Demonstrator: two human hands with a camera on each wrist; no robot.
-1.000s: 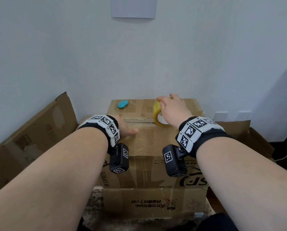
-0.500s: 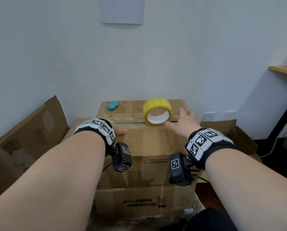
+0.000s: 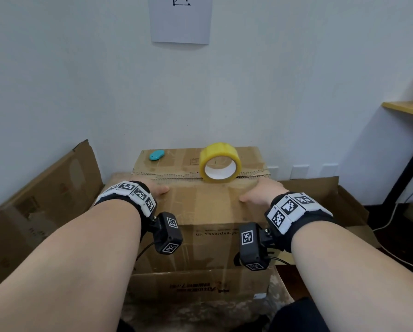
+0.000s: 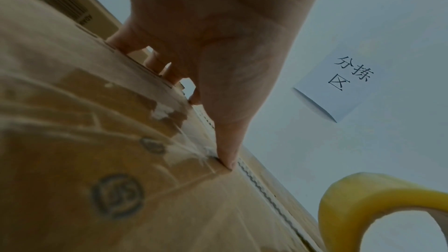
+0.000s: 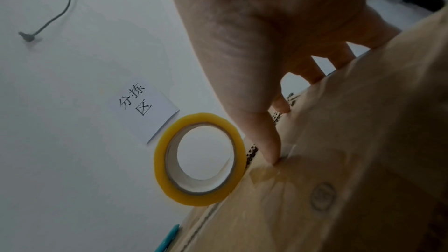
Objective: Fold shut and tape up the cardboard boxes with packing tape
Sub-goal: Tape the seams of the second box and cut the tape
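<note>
The left hand (image 3: 155, 188) and right hand (image 3: 260, 194) lie released, fingers flat, pressing the near top flap of the brown cardboard box (image 3: 208, 212). The yellow roll of packing tape (image 3: 220, 162) stands on edge at the flap seam, between both hands, untouched.

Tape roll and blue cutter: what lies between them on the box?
Only bare cardboard flap lies between the tape roll and the blue cutter, seen in the head view.

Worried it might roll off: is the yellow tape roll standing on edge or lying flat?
On edge. The yellow tape roll stands on the brown cardboard box, its open core facing the camera; neither hand touches it.
</note>
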